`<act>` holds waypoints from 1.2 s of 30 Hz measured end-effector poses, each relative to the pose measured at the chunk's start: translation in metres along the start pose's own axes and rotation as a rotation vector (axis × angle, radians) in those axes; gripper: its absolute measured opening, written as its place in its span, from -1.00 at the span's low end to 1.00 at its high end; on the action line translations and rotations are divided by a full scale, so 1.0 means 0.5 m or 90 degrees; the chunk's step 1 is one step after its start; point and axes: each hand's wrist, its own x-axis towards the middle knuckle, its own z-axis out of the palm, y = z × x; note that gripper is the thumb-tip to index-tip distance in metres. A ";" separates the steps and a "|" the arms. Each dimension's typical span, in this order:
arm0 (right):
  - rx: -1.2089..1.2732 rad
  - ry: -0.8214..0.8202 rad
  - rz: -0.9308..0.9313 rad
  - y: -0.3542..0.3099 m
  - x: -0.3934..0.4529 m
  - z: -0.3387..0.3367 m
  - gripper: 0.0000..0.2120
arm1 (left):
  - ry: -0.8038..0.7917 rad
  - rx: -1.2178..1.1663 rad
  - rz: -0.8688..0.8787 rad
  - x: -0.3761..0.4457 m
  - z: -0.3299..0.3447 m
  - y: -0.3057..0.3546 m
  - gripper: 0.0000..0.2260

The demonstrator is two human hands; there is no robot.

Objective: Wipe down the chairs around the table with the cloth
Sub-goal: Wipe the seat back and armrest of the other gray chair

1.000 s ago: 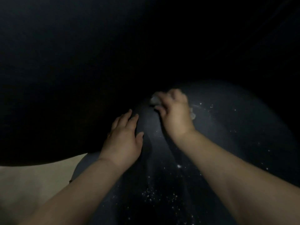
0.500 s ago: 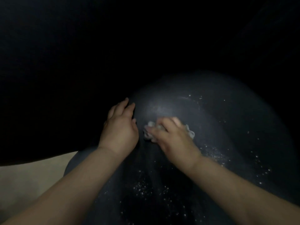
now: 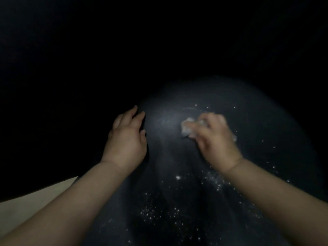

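A dark, rounded chair seat (image 3: 177, 174) fills the lower middle of the view, dotted with white specks. My right hand (image 3: 215, 141) presses a small crumpled white cloth (image 3: 188, 127) onto the seat's upper part; the hand is blurred. My left hand (image 3: 126, 139) rests flat on the seat's left edge, fingers apart, holding nothing. Most of the chair beyond the lit patch is lost in darkness.
A pale strip of floor (image 3: 32, 208) shows at the lower left. Everything above and to the left of the seat is black, and nothing can be made out there.
My right hand has swept the cloth from the seat's middle up and to the right. My left hand stays on the seat's left edge.
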 end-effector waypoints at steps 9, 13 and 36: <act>0.017 -0.011 0.066 -0.013 0.020 0.017 -0.62 | -0.009 -0.007 0.003 0.036 0.033 0.079 -0.50; 0.001 0.058 0.153 0.061 0.004 -0.027 -0.66 | -0.032 0.016 0.017 0.035 0.036 0.089 -0.44; -0.001 0.043 0.157 0.123 -0.078 -0.079 -0.65 | -0.093 0.043 0.123 0.043 0.102 0.213 -0.31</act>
